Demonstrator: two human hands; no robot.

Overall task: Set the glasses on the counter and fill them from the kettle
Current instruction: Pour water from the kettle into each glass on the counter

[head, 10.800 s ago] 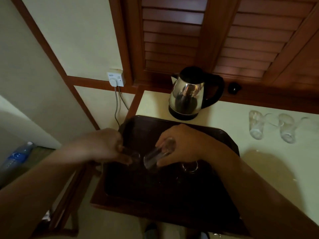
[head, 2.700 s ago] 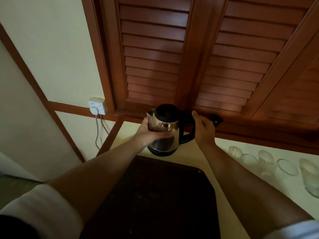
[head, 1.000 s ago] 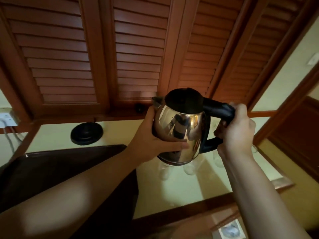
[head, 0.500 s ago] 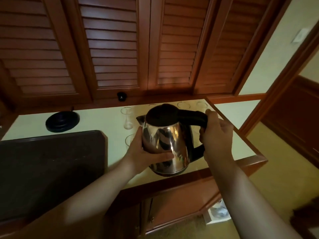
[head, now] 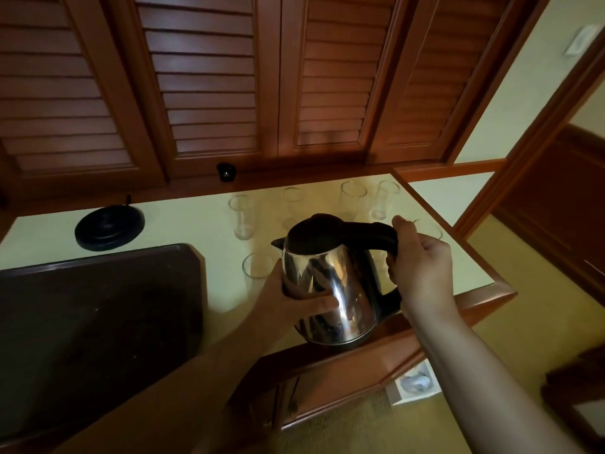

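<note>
Kettle (head: 330, 290): polished steel body, mirror-glossy, smooth, shows reflections. Its lid and handle (head: 373, 232) are black plastic, matt to satin. Left of the kettle, the round base (head: 109, 227) is black plastic with a faint sheen. Glasses (head: 242, 217) behind the kettle: clear, thin-walled, smooth glass. Table (head: 183, 224): pale cream top, smooth, low sheen, edged with reddish varnished wood trim. Tray (head: 98, 309) left of the kettle: dark brown, smooth, dull satin; material unclear. Shutters (head: 209, 77) above the kettle: slatted red-brown wood, semi-gloss varnish. Floor (head: 540, 322) right of the kettle looks like yellowish matt carpet.
</note>
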